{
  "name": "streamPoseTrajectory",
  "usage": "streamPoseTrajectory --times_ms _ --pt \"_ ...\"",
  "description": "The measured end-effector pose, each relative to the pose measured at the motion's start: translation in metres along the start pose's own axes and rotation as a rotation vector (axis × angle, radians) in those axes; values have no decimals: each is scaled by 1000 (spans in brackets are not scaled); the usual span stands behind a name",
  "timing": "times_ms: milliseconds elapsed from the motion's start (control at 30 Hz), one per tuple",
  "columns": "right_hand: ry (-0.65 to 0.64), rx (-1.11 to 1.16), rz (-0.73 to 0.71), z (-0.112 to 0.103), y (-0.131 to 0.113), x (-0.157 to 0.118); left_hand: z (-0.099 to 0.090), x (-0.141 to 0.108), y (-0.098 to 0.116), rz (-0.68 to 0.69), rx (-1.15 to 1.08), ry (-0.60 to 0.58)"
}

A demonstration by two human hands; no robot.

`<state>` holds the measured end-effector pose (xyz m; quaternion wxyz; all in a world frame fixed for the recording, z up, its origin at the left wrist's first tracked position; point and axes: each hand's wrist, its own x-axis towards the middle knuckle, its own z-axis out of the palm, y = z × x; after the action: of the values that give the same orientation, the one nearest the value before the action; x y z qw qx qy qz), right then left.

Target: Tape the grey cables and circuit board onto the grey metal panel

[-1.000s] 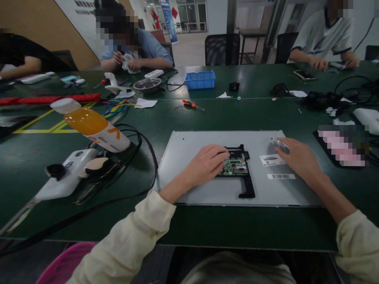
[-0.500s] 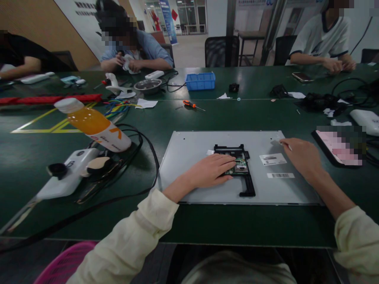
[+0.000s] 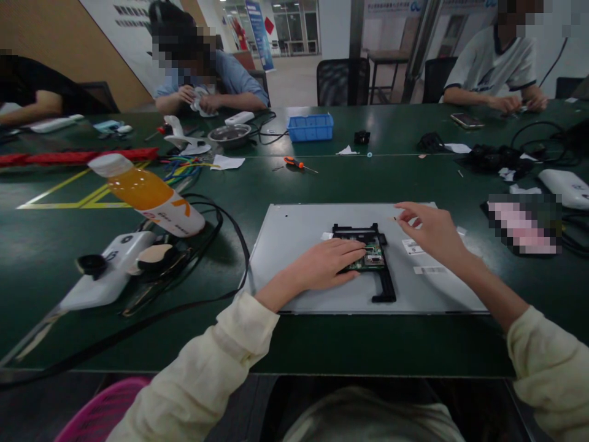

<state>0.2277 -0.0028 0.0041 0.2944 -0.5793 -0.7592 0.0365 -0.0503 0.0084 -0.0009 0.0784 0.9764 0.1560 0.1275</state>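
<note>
A grey flat metal panel [image 3: 294, 227] with printed labels lies on the green table in front of me. On it sits a black plastic bracket [image 3: 387, 285] around a green circuit board [image 3: 375, 256]. My left hand [image 3: 329, 263] rests flat over the board and bracket, fingers stretched out, covering their left part. Above the panel's upper right, my right hand [image 3: 430, 230] is raised with thumb and forefinger bent toward each other. A tiny dark speck shows at those fingertips, too small to name. The white label [image 3: 411, 247] is partly behind this hand.
An orange-handled screwdriver [image 3: 294, 162] and a blue basket [image 3: 310, 127] lie beyond the panel. At left are a tilted juice bottle [image 3: 147, 193], a white power strip [image 3: 108, 270] and a black cable [image 3: 234, 230]. A pink-screened phone [image 3: 524, 227] lies at right. Several people sit opposite.
My right hand has lifted from the panel's upper right corner and moved left, toward the bracket. My left hand stays on the board.
</note>
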Motion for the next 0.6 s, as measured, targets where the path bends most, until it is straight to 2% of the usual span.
streamPoseTrajectory --times_ms 200,333,500,600 --pt "-105 -179 -171 27 -21 27 1 0 0 6 -23 15" --pt "-135 -260 -231 42 -29 35 1 0 -1 5 -34 12" --pt "-114 -394 -282 43 -33 32 2 0 -2 9 -30 0" --pt "-158 -447 -352 43 -33 30 3 0 -3 19 -31 7"
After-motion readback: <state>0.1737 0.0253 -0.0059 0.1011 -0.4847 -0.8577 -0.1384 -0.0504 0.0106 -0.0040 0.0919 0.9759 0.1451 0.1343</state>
